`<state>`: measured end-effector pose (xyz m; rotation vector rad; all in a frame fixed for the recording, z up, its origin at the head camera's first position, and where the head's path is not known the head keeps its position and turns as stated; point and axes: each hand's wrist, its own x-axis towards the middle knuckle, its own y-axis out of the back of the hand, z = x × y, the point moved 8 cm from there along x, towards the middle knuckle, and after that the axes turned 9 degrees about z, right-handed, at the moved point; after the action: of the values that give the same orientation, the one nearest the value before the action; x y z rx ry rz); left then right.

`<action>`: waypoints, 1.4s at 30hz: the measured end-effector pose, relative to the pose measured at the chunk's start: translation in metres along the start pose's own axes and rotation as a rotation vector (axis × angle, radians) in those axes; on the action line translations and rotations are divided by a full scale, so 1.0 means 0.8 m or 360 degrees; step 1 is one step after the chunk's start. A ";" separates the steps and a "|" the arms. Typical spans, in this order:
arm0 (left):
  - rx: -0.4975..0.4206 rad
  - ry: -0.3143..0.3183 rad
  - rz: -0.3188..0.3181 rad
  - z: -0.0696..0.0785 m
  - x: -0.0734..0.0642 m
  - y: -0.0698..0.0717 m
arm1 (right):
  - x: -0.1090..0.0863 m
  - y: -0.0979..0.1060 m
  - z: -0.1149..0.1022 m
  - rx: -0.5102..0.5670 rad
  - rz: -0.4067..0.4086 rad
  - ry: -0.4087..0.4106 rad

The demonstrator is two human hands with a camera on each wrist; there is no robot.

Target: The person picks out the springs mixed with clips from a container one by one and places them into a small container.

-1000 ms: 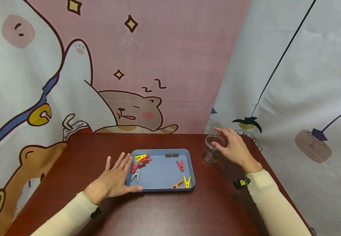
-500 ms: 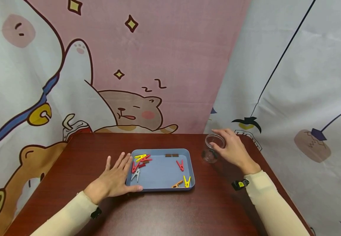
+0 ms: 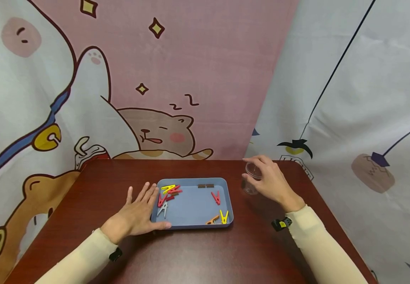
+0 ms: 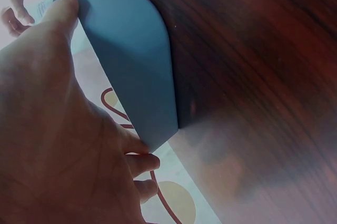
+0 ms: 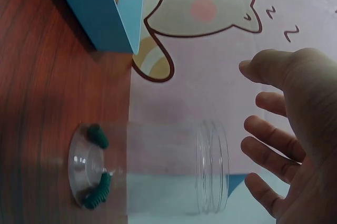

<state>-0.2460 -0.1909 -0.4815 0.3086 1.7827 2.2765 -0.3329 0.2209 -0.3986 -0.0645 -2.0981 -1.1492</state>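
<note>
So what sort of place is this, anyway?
Perhaps a makeshift workspace or filming corner: a dark, wood-look table in front of a wrinkled cartoon-print cloth, with a blue-grey tray of small clips and a clear jar on it.

The clear cylindrical jar [image 5: 158,168] looked like smooth, glossy plastic; the blue-grey rectangular tray [image 3: 190,209], smooth matt plastic. The reddish-brown wood-grained table [image 3: 205,256] shone softly; the pink-and-white printed cloth [image 3: 219,79] looked matt.
</note>
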 end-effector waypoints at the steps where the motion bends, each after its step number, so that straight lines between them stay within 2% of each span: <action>1: 0.0003 0.0003 0.0002 -0.001 0.000 0.000 | 0.001 -0.002 -0.004 0.0005 -0.0011 0.0002; 9: 0.0021 0.0009 0.0007 -0.004 -0.001 -0.001 | 0.006 -0.023 -0.030 0.0057 -0.0081 0.0081; 18: 0.0025 -0.0003 0.0001 -0.001 0.000 -0.004 | 0.007 -0.046 -0.057 0.0079 -0.0126 0.0268; 25: 0.0030 0.0006 -0.0007 -0.004 0.000 -0.004 | 0.013 -0.063 -0.079 0.0086 -0.0245 0.0301; 33: 0.0051 -0.0001 0.0013 -0.006 0.001 -0.005 | 0.018 -0.080 -0.099 0.0074 -0.0313 0.0397; 42: 0.0063 0.0003 0.0000 -0.005 0.002 -0.005 | 0.021 -0.103 -0.112 0.0020 -0.0445 0.0408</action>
<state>-0.2482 -0.1930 -0.4864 0.3138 1.8308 2.2445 -0.3240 0.0998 -0.4167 0.3742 -1.9242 -1.2334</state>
